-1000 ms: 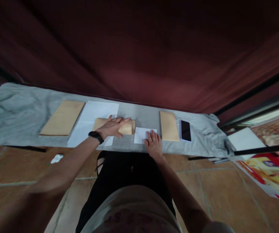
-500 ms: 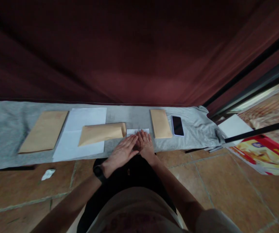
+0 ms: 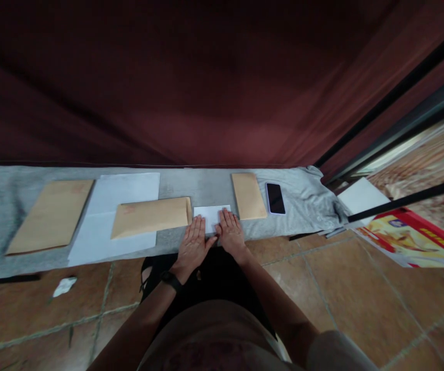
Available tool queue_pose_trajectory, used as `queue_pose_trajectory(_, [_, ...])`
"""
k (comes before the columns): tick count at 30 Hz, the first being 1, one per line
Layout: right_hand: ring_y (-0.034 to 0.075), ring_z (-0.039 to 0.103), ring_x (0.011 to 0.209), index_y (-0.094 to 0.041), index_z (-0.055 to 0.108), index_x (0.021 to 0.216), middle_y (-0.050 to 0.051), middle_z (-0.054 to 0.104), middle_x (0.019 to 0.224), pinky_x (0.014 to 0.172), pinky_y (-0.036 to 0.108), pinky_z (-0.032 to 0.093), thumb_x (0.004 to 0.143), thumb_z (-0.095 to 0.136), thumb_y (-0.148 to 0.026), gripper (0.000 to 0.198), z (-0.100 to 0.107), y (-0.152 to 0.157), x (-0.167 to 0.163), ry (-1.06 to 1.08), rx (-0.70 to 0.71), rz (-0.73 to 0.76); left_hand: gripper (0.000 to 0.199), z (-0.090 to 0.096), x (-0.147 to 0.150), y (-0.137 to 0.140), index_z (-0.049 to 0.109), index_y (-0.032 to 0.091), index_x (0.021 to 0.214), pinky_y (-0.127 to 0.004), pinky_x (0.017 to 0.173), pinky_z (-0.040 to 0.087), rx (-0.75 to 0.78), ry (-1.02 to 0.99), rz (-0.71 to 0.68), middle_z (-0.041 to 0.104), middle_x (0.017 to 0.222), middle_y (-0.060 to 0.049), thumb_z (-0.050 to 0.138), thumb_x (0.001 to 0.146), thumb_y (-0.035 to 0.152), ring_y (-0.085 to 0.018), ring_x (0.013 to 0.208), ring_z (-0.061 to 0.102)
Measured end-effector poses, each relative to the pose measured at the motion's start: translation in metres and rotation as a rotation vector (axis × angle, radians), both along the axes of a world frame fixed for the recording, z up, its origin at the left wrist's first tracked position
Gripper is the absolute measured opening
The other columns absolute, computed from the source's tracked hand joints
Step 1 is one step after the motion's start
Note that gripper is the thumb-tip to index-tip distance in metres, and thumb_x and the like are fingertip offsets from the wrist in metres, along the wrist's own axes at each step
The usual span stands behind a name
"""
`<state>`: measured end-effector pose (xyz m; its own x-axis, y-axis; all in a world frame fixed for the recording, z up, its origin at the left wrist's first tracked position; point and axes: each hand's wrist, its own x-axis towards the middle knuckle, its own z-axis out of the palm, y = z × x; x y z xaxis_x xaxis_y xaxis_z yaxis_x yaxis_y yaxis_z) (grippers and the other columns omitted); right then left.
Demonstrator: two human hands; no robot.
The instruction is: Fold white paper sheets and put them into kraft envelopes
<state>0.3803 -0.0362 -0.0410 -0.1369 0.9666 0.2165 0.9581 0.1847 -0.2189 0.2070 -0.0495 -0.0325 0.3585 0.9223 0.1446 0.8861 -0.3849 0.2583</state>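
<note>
A small folded white paper [image 3: 211, 215] lies on the grey cloth in front of me. My left hand [image 3: 194, 245] rests flat on its left end, fingers stretched out, with a dark watch on the wrist. On the right end lies my right hand [image 3: 230, 233], also flat with fingers extended. Both thumbs point inward near the paper's close edge. Just left of the left fingertips is a brown envelope [image 3: 150, 218], its flap end toward me, partly over large white sheets [image 3: 119, 198]. To the right, another brown envelope [image 3: 249, 197] sits close to my right hand.
A phone [image 3: 275, 198] lies right of the envelopes on the grey cloth [image 3: 202, 185]. A stack of brown envelopes [image 3: 53, 216] is at the far left. A dark red curtain [image 3: 206, 103] hangs behind. A red and yellow box [image 3: 415, 237] stands on the floor at right.
My hands have moved apart from the middle of the folded paper toward its two ends, uncovering its centre. The view has shifted slightly.
</note>
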Motion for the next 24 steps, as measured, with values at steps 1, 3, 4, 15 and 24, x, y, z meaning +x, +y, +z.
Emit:
queue_pose_trajectory(1, [0.028, 0.036, 0.151, -0.009, 0.037, 0.158, 0.016, 0.038, 0.162, 0.123, 0.047, 0.031, 0.108, 0.04, -0.039, 0.058, 0.0, -0.002, 0.002, 0.0, 0.005, -0.008, 0.076, 0.0, -0.002, -0.002, 0.024, 0.007, 0.161, -0.05, 0.127, 0.024, -0.001, -0.001, 0.008, 0.03, 0.164, -0.021, 0.035, 0.102, 0.052, -0.03, 0.155, 0.023])
queue_pose_trajectory(3, [0.029, 0.036, 0.151, -0.008, 0.036, 0.158, 0.016, 0.038, 0.162, 0.122, 0.047, 0.032, 0.108, 0.04, -0.04, 0.059, -0.001, -0.008, 0.005, 0.005, 0.014, -0.018, 0.074, 0.002, -0.003, -0.005, 0.022, 0.009, 0.162, -0.052, 0.126, 0.026, -0.003, -0.012, 0.031, 0.031, 0.164, -0.021, 0.035, 0.102, 0.05, -0.03, 0.155, 0.026])
queue_pose_trajectory(4, [0.029, 0.037, 0.151, -0.008, 0.036, 0.158, 0.017, 0.038, 0.162, 0.122, 0.048, 0.032, 0.108, 0.04, -0.039, 0.059, 0.0, -0.01, 0.006, 0.013, 0.018, -0.023, 0.072, 0.003, -0.002, -0.006, 0.021, 0.009, 0.162, -0.053, 0.126, 0.026, -0.001, -0.021, 0.046, 0.032, 0.164, -0.021, 0.034, 0.103, 0.048, -0.031, 0.154, 0.027])
queue_pose_trajectory(15, [0.023, 0.036, 0.151, -0.009, 0.044, 0.154, 0.014, 0.043, 0.16, 0.123, 0.042, 0.032, 0.104, 0.034, -0.018, 0.051, 0.014, 0.018, -0.001, 0.091, -0.049, 0.044, 0.065, 0.006, 0.047, 0.046, 0.032, 0.005, 0.158, -0.049, 0.126, 0.028, -0.125, -0.148, 0.041, 0.035, 0.163, -0.021, 0.02, 0.106, 0.042, -0.027, 0.155, 0.025])
queue_pose_trajectory(24, [0.028, 0.036, 0.151, -0.008, 0.039, 0.156, 0.018, 0.041, 0.161, 0.123, 0.046, 0.029, 0.107, 0.041, -0.033, 0.055, -0.001, 0.012, -0.006, 0.032, 0.013, 0.002, 0.074, -0.003, 0.037, 0.034, 0.03, 0.0, 0.157, -0.056, 0.125, 0.027, -0.028, -0.041, 0.108, 0.03, 0.163, -0.025, 0.032, 0.102, 0.05, -0.034, 0.156, 0.021])
